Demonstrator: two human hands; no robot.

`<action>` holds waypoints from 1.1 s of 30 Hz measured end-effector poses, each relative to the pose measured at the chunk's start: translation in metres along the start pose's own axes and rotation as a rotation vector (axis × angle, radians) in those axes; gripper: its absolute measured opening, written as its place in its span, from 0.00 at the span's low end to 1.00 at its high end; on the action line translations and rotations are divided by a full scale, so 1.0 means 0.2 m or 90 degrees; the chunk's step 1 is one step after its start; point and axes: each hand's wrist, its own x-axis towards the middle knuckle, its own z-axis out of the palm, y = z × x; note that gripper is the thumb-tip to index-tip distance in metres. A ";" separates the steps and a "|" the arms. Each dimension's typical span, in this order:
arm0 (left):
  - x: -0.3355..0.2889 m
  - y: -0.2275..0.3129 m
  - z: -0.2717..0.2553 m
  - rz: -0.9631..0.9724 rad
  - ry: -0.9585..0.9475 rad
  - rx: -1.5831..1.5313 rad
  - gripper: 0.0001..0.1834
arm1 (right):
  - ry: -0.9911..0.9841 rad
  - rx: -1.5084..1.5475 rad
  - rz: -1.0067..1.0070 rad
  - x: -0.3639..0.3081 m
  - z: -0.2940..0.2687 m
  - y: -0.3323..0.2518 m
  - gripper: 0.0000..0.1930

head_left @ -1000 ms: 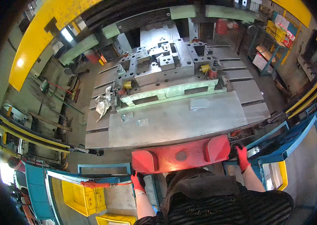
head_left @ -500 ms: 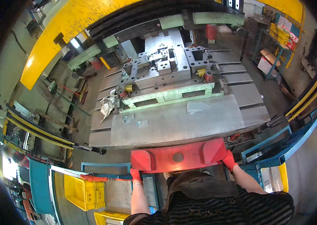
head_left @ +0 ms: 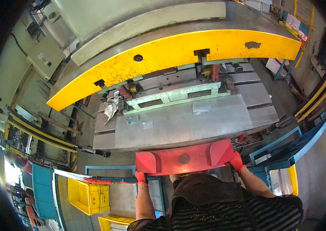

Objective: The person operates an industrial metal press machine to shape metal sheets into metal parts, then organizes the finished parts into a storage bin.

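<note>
So the main thing here is a red metal control console (head_left: pixel 197 161) sitting right in front of the person, between their body and the near edge of a big press bed (head_left: pixel 174 129). It's got a raised curved guard near each end and a dark round spot in the middle. Red gloves on both hands: the left hand (head_left: pixel 141 178) is up against the console's left end, low near the corner, and the right hand (head_left: pixel 237 161) is at the right end, next to the guard there. Can't tell how far the fingers on either hand are bent or whether they've got hold of anything, since the console hides the tips. Past that, a wide yellow press slide (head_left: pixel 163 54) spans above the pale green die base (head_left: pixel 170 99), blocking most of the view of the die, with a red post (head_left: pixel 215 72) near the base's right end. There's a crumpled whitish rag (head_left: pixel 111 107) left of the base, plus a thin pale sheet (head_left: pixel 202 107) lying on the bed. Down to the left there's a yellow crate (head_left: pixel 102 201) beside a blue panel (head_left: pixel 44 192).
</note>
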 end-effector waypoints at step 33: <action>-0.23 0.18 0.03 -0.107 0.000 -0.027 0.17 | 0.172 -0.648 -0.224 1.06 -0.58 -1.20 0.21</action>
